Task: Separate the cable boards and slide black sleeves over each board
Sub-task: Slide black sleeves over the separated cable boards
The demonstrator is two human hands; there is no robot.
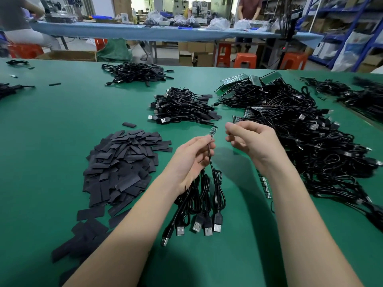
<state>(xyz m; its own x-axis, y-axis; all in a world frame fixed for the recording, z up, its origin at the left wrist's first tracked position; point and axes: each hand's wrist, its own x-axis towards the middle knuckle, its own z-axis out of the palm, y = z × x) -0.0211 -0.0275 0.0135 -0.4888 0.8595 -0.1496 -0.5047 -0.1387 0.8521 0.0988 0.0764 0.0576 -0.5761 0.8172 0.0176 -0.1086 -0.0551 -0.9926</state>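
Observation:
My left hand [191, 160] pinches a small green cable board [213, 131] by its lower end, and its black cable hangs down with several other USB cables [204, 206] gripped in the same palm. My right hand [248, 139] is raised just to the right, fingers curled around a strip of joined boards [236, 119] whose end shows above the fingertips. A heap of flat black sleeves [122, 166] lies on the green table [51, 131] to the left of my left hand.
A large tangle of cables with joined board strips [290, 121] fills the table's right side. Two piles of sleeved cables [182, 106] lie beyond my hands and further back [136, 74]. Loose sleeves lie by my left forearm. People work at a blue table behind.

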